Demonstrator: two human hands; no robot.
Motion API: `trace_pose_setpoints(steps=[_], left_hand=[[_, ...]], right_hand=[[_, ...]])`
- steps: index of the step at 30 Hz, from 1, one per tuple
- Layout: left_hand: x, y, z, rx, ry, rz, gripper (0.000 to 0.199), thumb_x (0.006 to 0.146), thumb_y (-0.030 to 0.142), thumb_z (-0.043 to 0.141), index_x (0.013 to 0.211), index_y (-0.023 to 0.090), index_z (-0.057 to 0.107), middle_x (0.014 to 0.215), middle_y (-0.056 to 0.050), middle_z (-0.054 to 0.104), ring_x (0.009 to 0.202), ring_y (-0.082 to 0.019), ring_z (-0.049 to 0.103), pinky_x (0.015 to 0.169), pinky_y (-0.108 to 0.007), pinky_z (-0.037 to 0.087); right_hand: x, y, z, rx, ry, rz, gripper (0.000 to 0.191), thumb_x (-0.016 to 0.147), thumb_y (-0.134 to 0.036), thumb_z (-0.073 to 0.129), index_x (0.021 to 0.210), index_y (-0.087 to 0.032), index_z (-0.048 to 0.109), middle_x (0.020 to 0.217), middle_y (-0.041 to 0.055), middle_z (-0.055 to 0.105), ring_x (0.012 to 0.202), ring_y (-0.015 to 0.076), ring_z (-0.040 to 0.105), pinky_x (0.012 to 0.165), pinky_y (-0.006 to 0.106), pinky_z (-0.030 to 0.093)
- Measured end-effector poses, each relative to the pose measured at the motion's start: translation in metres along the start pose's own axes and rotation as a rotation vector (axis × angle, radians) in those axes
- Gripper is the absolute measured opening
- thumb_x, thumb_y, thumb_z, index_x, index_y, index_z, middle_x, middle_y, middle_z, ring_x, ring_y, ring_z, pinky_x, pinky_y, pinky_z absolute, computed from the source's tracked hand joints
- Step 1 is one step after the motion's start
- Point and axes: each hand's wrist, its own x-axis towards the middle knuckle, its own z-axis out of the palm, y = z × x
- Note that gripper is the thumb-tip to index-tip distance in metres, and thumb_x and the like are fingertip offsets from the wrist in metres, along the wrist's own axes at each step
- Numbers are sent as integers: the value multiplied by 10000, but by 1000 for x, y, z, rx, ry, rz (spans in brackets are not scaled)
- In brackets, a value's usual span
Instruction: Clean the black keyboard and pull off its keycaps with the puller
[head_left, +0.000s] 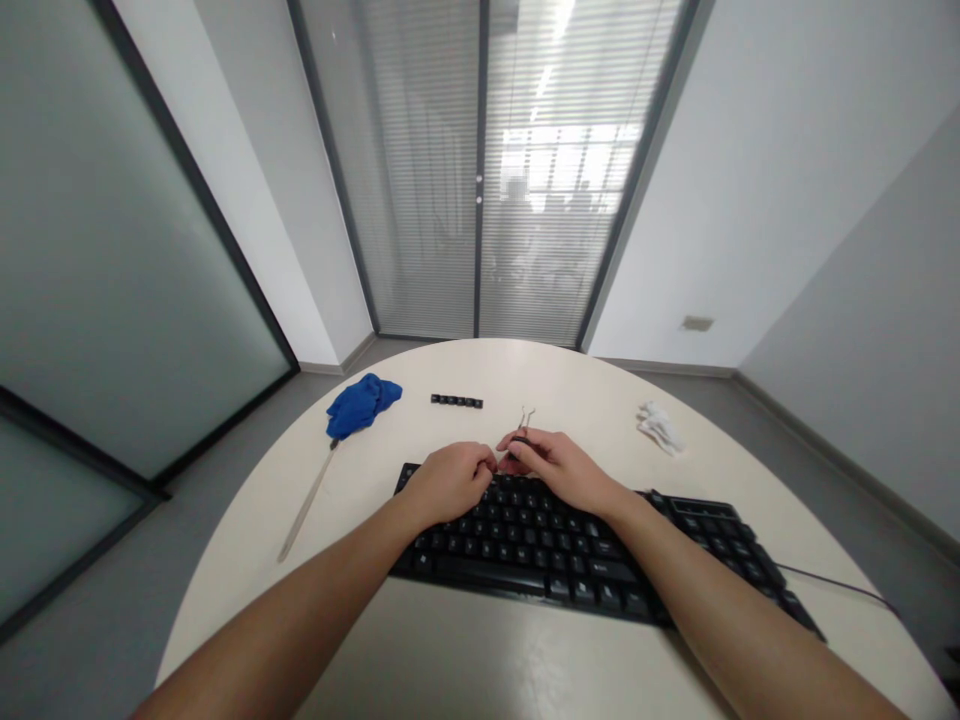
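Observation:
A black keyboard (517,540) lies on the table under both hands, slightly turned. My right hand (562,465) is over its top row and grips a wire keycap puller (527,420); the two thin wire prongs point away from me and a dark ring shows by the fingers. My left hand (454,480) is closed at the top row, its fingertips close to those of my right hand. Whatever the left fingertips pinch is hidden. Beyond the hands, a short row of several loose black keycaps (456,401) sits on the table.
On the round cream table (480,650), a crumpled blue cloth (364,404) lies at the left beside a thin brush-like stick (309,500). White crumpled tissue or cloth (659,428) lies at the right. A cable (832,580) runs off the keyboard's right side.

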Motion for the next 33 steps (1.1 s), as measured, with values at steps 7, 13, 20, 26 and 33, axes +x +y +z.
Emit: trace_pose_setpoints(steps=[7, 13, 20, 26, 33], left_hand=[[0, 3, -3, 4, 8, 12, 272, 947, 266, 404, 835, 212, 646, 867, -34, 701, 824, -192, 631, 729, -285, 451], [-2, 9, -6, -29, 26, 25, 336, 981, 388, 400, 869, 206, 659, 882, -36, 702, 828, -191, 628, 740, -293, 450], [-2, 4, -3, -133, 65, 30, 207, 884, 389, 613, 991, 229, 687, 942, -6, 709, 879, -189, 640, 783, -291, 467], [-1, 0, -1, -212, 56, 55, 210, 856, 321, 670, 1051, 244, 678, 982, 6, 710, 906, -177, 645, 822, -284, 478], [-4, 5, -4, -125, 78, 120, 176, 847, 304, 710, 999, 236, 653, 944, 15, 692, 898, -171, 636, 812, -281, 479]], right_hand=[[2, 9, -2, 182, 7, 130, 357, 939, -539, 523, 947, -201, 636, 885, 38, 725, 764, 163, 683, 731, 299, 564], [5, 16, -5, 298, 59, 226, 423, 896, -577, 570, 1050, -188, 633, 952, 64, 729, 756, 148, 703, 706, 279, 585], [4, 15, -5, 274, 82, 92, 401, 923, -506, 571, 1156, -198, 679, 1079, 80, 709, 864, 177, 706, 797, 338, 599], [4, 16, -5, 249, 81, 60, 402, 930, -487, 572, 1177, -187, 675, 1017, 74, 728, 848, 183, 708, 835, 367, 584], [3, 19, -6, 356, 23, 128, 370, 928, -494, 574, 1147, -199, 609, 973, 58, 718, 826, 175, 711, 824, 370, 588]])
